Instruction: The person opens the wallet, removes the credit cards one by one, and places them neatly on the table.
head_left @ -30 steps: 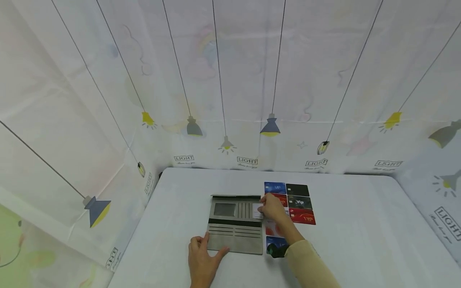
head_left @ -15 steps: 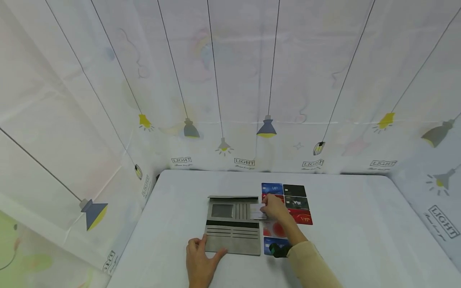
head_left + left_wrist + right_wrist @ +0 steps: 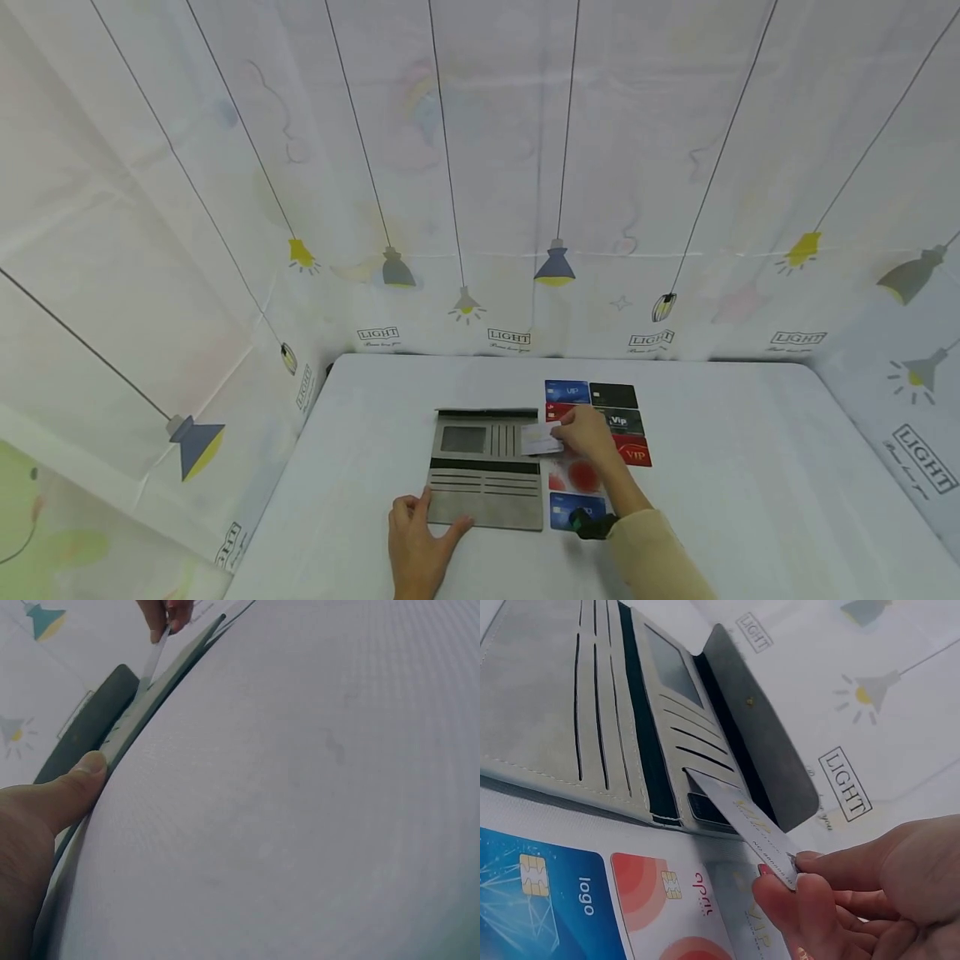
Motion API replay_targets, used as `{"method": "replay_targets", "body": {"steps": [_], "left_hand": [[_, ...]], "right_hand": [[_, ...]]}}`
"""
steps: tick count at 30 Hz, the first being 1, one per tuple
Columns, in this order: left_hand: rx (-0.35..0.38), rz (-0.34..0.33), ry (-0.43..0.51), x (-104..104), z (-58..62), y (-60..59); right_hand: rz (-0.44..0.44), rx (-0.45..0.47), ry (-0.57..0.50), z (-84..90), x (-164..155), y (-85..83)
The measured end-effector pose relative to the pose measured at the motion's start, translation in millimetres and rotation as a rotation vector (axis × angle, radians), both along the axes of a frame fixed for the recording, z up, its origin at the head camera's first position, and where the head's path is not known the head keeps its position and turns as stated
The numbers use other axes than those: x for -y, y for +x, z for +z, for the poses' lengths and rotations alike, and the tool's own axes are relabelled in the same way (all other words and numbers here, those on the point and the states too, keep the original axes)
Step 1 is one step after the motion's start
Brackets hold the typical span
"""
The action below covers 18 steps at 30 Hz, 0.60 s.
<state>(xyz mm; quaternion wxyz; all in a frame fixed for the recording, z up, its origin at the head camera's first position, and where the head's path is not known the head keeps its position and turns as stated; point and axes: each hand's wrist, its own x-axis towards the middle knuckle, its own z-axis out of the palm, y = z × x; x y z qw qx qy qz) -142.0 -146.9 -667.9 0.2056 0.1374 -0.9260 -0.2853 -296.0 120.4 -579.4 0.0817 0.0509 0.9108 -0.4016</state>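
Note:
A grey wallet (image 3: 485, 504) lies unfolded on the white table, with card slots and a clear window facing up. My left hand (image 3: 420, 546) rests at its lower left corner, thumb along the near edge, index finger at the left side; in the left wrist view the thumb (image 3: 79, 784) presses on the wallet's edge. My right hand (image 3: 588, 433) pinches a white card (image 3: 542, 438) between thumb and fingers. In the right wrist view, this white VIP card (image 3: 742, 817) slants up from the wallet's right side, its far end at a slot.
To the wallet's right, several cards lie in two columns: blue (image 3: 566, 392), black (image 3: 613, 395), dark Vip (image 3: 626, 422), red VIP (image 3: 633, 451), a red-circled one (image 3: 641, 889) and a blue logo card (image 3: 547, 892). A lamp-printed cloth wall (image 3: 480, 208) stands behind the table.
My right hand has moved right with the white card, and more of the card shows. The left hand stays at the wallet's corner. The head view has shifted slightly.

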Motion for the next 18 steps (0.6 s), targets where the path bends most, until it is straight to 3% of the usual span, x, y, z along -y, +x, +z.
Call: {"method": "replay_targets", "body": {"steps": [7, 12, 18], "left_hand": [[0.010, 0.005, -0.002, 0, 1.1, -0.4], [0.011, 0.000, 0.000, 0, 0.9, -1.0], [0.032, 0.000, 0.005, 1, -0.3, -0.9]], "right_hand": [[-0.013, 0.040, -0.122, 2.6, -6, 5.6], [-0.027, 0.079, -0.147, -0.9, -13, 5.7], [-0.018, 0.065, -0.197, -8.8, -21, 8.1]]}}
